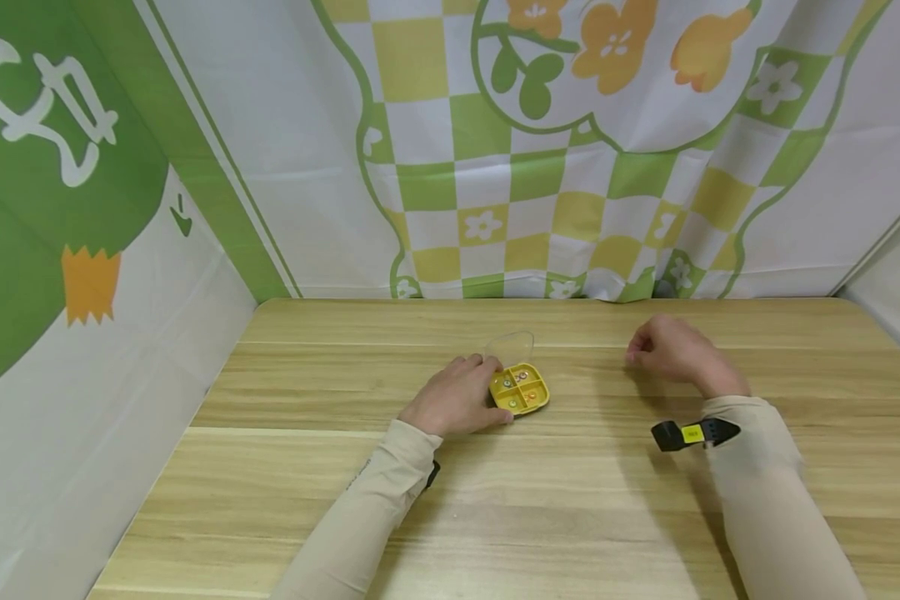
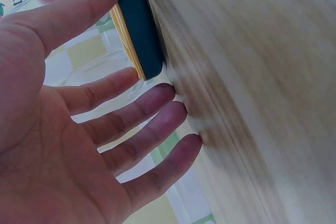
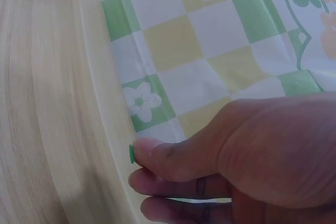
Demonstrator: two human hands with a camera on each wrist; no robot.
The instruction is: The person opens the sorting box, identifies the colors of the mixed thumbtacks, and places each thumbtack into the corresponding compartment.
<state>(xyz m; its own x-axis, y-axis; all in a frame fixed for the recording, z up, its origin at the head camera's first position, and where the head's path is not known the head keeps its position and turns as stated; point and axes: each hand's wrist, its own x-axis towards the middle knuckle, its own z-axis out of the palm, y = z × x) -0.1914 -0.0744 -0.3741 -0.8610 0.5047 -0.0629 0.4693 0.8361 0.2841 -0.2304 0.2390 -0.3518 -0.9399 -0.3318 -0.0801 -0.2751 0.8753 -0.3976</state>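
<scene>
My left hand (image 1: 457, 398) holds a small pill box (image 1: 522, 388), thumb at the near corner and index finger at the far one. It has a yellow four-compartment inside, a dark green base (image 2: 140, 30) and a clear lid (image 1: 523, 334) standing open at the back. Small round pieces lie in its compartments. The other left fingers reach down to the tabletop, as the left wrist view shows. Further right, above the table, my right hand (image 1: 675, 354) pinches a small green disc-like piece (image 3: 132, 153) between thumb and index finger; its exact kind I cannot tell.
Both things and hands are over a wood-grain table (image 1: 285, 500). A green, yellow and white patterned curtain (image 1: 487, 167) hangs along its back edge, and a printed cloth (image 1: 195, 317) along the left. A black wrist strap (image 1: 693, 434) sits on the right sleeve.
</scene>
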